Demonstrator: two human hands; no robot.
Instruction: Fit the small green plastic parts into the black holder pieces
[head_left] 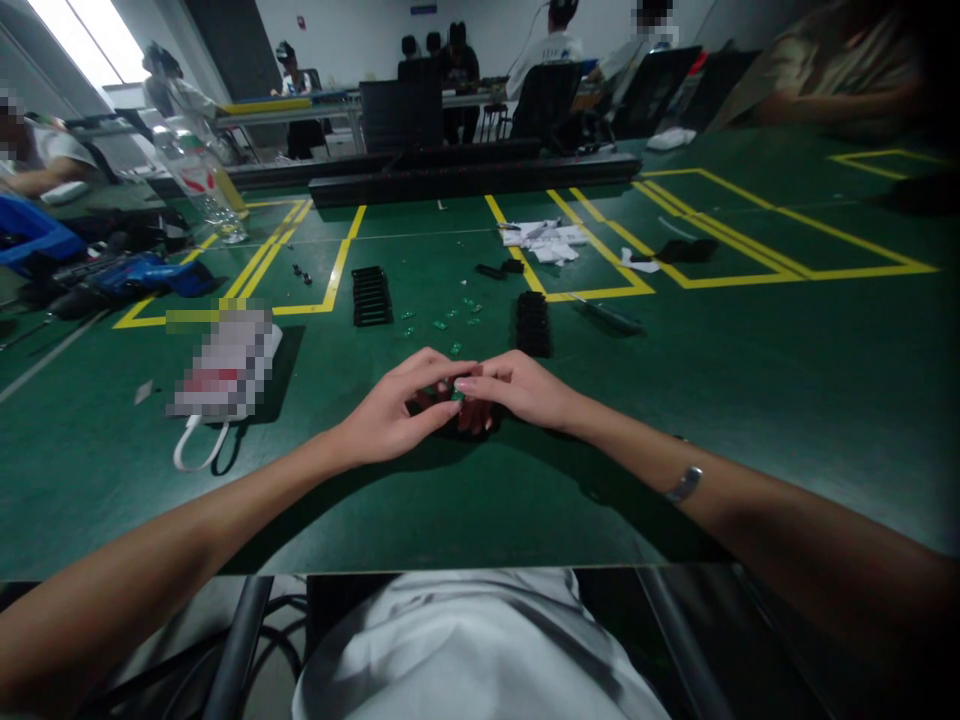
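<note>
I have both bare hands brought together over the near part of the dark green tabletop (420,520), and the work at this moment is close fingertip handling. The left hand (386,408) and right hand (536,392) pinch a small, flat green piece (457,395) between them, thumb tips close together; the fingers curled underneath are partly hidden, so I cannot tell which hand bears more of it, or whether they hold anything else. Just beyond my fingertips lie loose small green pieces (440,325), scattered between a black ribbed plastic rack (372,297) on the left and a black ridged block (533,325) on the right. I judge that any move from this hold calls for light, even pressure and slow turning, since a piece so small could easily slip.
</note>
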